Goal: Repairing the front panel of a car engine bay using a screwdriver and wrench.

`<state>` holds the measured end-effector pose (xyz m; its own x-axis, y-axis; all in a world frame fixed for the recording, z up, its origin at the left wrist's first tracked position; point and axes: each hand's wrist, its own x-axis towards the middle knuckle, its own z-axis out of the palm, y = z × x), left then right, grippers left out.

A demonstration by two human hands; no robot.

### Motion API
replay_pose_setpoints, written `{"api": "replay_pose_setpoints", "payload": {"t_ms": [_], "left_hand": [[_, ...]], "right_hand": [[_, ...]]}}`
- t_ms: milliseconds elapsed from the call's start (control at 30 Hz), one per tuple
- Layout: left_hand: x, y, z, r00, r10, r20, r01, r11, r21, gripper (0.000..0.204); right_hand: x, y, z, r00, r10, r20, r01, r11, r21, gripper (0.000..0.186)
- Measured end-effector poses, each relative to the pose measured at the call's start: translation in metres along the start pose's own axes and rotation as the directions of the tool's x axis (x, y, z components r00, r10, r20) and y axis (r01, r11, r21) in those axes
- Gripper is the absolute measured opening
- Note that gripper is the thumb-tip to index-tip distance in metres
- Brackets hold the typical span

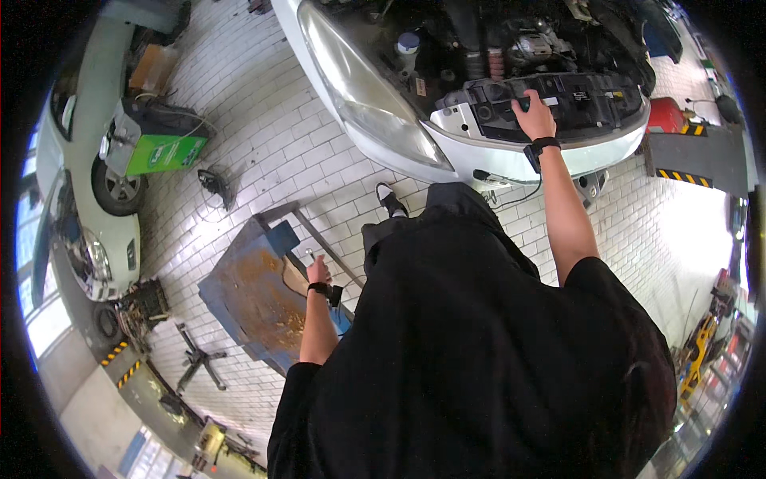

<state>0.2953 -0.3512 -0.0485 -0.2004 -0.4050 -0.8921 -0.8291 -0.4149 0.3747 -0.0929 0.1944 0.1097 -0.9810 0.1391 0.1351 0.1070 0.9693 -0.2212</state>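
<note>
My right hand (535,118) reaches over the front of a white car (383,160) with its engine bay uncovered. Its thumb and fingers curl about a small black part (523,104) at the black front panel (590,102); the part's kind is not clear. Lower left, my left hand (318,271) is closed above a worn, rust-stained table (251,279). A small silver metal piece (309,252) shows at its fingertips, perhaps a tool's end; the rest is hidden in the hand. Both wrists wear black bands with small dark boxes.
The clouded headlight (371,88) lies left of the panel. A green and black box-shaped machine (163,148) stands beside another pale car (104,239) at left. A black stand base (198,358) and a dark object (214,185) sit on white floor tiles. A red container (666,116) is at right.
</note>
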Motion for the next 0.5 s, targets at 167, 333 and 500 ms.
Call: {"api": "replay_pose_setpoints", "payload": {"t_ms": [167, 333, 500], "left_hand": [[0.011, 0.048, 0.005, 0.994, 0.012, 0.105, -0.009, 0.999, -0.033, 0.034], [0.024, 0.036, 0.025, 0.997, 0.006, 0.079, -0.010, 0.999, 0.049, 0.035], [0.030, 0.001, 0.030, 0.999, 0.011, 0.048, -0.017, 0.992, 0.122, 0.035]], "right_hand": [[0.006, 0.010, -0.002, 0.952, 0.157, 0.264, -0.154, 0.988, -0.029, 0.047], [0.004, -0.003, -0.010, 0.966, 0.163, 0.200, -0.175, 0.983, 0.046, 0.045], [0.002, -0.009, -0.007, 0.998, -0.061, 0.015, 0.060, 0.995, 0.080, 0.041]]}}
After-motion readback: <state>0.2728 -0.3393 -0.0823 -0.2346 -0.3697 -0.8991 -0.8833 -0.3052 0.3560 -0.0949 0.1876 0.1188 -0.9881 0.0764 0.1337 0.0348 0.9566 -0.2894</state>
